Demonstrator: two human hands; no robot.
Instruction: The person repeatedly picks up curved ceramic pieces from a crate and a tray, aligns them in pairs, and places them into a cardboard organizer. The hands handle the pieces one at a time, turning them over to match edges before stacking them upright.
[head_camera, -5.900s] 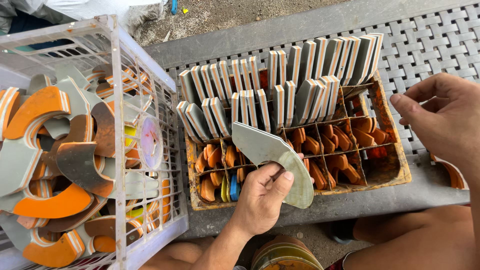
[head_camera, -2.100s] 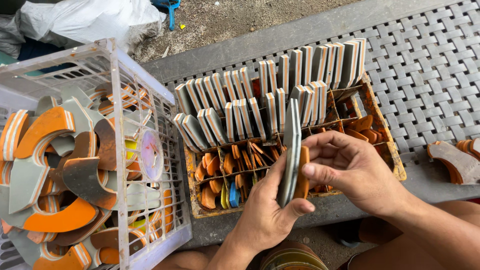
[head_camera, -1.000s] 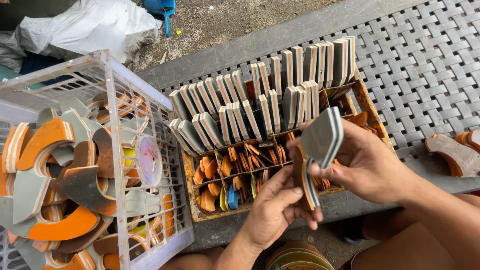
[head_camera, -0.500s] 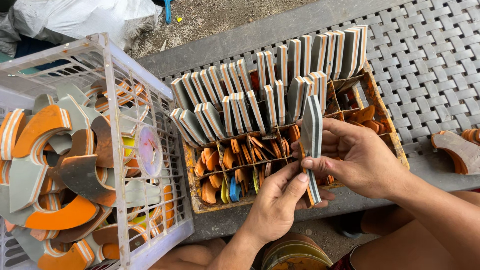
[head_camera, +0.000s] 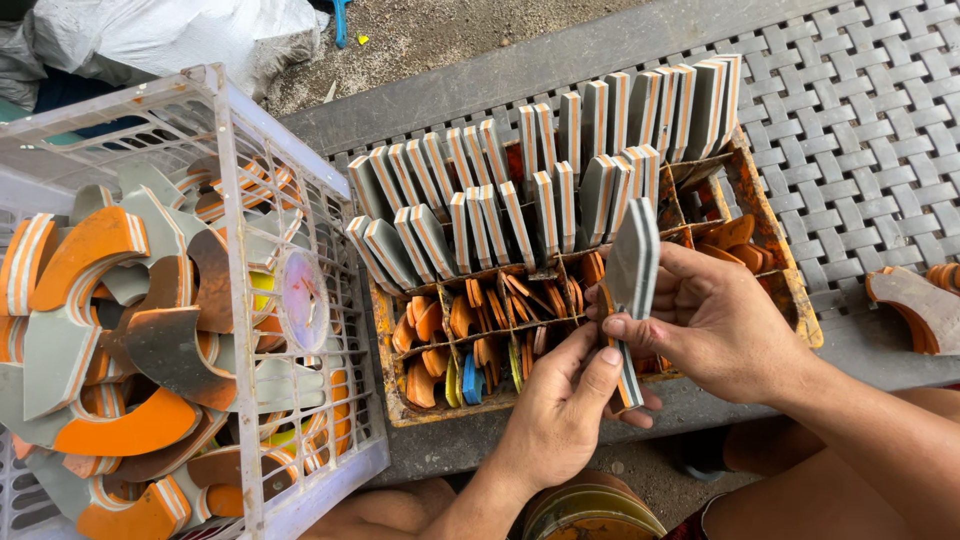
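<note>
I see my right hand (head_camera: 730, 330) and left hand (head_camera: 560, 410) both pinching one flat grey foam piece with orange-striped edge (head_camera: 632, 270), held on edge, long axis upright, right hand nearer its middle. Just beyond it the divided rusty tray (head_camera: 775, 250) holds upright grey pieces and orange scraps.

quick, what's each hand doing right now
Left hand: closed on the lower end of the grey foam piece, held on edge over the compartment box.
Right hand: closed on the same piece, higher up.
</note>
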